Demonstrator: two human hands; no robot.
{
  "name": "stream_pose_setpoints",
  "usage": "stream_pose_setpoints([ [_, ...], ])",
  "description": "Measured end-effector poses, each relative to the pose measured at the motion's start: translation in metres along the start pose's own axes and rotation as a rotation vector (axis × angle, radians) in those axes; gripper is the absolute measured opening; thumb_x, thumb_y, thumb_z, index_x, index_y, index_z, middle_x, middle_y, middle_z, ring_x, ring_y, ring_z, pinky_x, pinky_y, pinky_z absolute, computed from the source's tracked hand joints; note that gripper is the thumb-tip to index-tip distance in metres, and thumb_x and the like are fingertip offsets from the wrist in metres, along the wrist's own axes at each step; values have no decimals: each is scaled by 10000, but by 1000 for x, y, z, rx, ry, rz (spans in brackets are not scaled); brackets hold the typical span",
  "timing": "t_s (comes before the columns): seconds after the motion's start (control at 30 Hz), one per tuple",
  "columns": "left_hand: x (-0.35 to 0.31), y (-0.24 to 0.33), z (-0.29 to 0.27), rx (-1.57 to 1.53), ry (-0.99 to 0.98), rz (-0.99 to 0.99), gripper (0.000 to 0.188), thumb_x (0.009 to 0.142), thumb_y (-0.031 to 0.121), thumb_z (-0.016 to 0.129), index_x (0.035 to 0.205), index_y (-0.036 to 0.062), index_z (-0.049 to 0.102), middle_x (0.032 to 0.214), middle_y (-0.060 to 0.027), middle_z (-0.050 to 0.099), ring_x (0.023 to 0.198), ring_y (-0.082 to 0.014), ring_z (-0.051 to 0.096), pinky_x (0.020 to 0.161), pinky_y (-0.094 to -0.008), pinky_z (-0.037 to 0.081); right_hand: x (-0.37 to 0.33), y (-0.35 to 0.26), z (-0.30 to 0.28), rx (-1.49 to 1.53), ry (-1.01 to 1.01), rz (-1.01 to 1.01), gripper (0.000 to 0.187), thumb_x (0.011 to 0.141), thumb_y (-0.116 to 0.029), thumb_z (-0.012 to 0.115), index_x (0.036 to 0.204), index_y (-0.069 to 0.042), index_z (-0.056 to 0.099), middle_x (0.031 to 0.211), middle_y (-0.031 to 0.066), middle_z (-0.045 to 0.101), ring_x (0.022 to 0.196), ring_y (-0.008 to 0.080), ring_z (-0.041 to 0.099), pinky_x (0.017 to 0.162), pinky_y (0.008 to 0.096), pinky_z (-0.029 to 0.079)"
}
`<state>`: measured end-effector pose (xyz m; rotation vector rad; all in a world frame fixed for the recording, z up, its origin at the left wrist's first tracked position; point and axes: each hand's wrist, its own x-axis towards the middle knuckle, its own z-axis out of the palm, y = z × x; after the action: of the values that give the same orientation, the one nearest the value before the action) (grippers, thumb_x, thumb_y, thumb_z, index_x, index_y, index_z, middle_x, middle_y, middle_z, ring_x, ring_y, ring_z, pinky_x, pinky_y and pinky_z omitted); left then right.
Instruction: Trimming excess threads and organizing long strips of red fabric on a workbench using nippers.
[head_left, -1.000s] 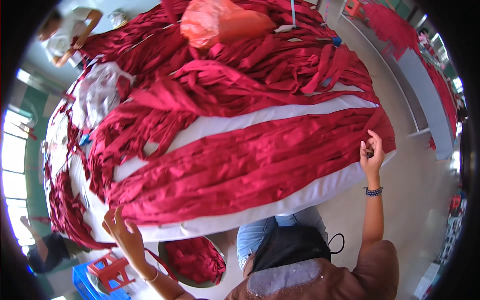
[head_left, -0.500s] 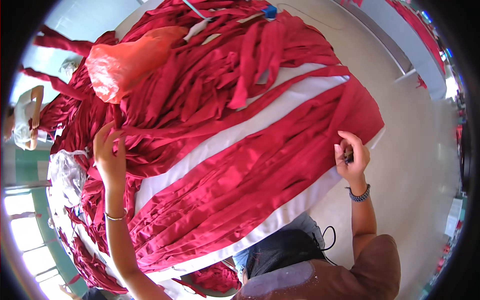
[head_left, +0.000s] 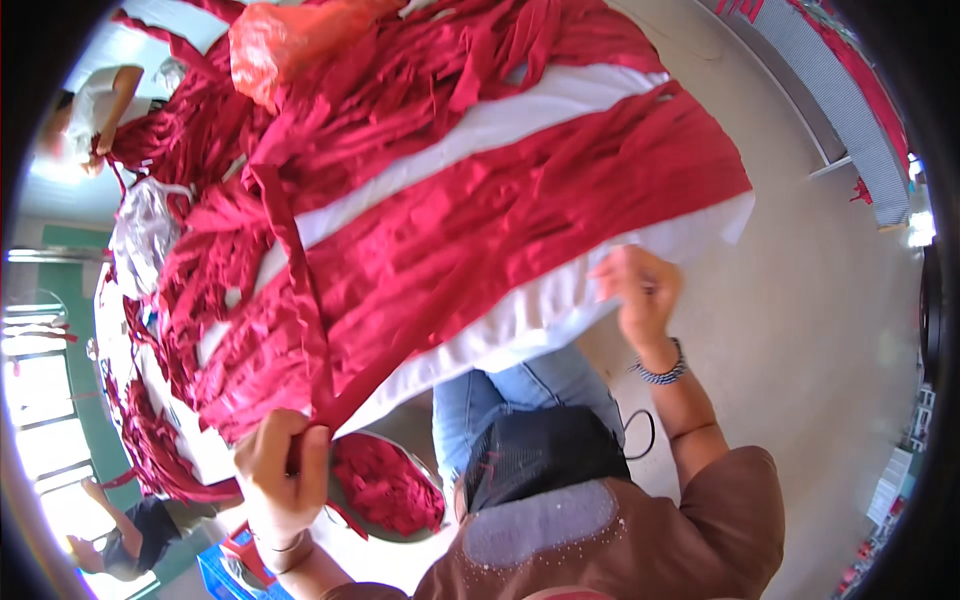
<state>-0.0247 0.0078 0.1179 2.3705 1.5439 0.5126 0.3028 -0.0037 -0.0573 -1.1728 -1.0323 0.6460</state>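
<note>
My left hand (head_left: 280, 465) is closed round a dark red fabric strip (head_left: 283, 215) near the table's front left. From the fist, the strip runs up across the pile, and red cloth also stretches away to the right. My right hand (head_left: 640, 295) is curled, a little smeared by motion, just off the front edge of the white cloth (head_left: 560, 305). Something small and dark shows inside its fingers; I cannot make out what it is. Between the hands, long red strips (head_left: 520, 215) lie side by side over the white cloth.
An orange plastic bag (head_left: 280, 45) and a clear plastic bag (head_left: 143, 235) rest on the heaped strips. Below the table edge, a round container (head_left: 440, 505) holds red scraps. Blue and red crates (head_left: 225, 575) stand lower left. Two other people (head_left: 95, 115) are at the left.
My left hand has come down toward me, drawing the red strip along. My right hand has shifted left and nearer, off the cloth's right side. The whole view has tilted down.
</note>
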Motion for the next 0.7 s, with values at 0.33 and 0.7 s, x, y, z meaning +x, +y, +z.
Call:
stream_pose_setpoints([
  [0.33,-131,-49,72,-1071,-529,-358,597,705,127,813,1112,-34,408,903,-85,570,780,-112,546,688,-238,443,-41,-17,58,534,-90,662,192,899,-210,629,797,-56,575,491,-83,325,362,5,237,351,220,162],
  [0.7,-137,-79,127,-788,-653,-187,175,772,60,702,829,-26,561,813,-110,543,724,-211,540,652,-300,427,-27,-19,41,211,109,376,318,727,-83,788,624,-80,488,529,-52,469,400,5,348,380,195,217],
])
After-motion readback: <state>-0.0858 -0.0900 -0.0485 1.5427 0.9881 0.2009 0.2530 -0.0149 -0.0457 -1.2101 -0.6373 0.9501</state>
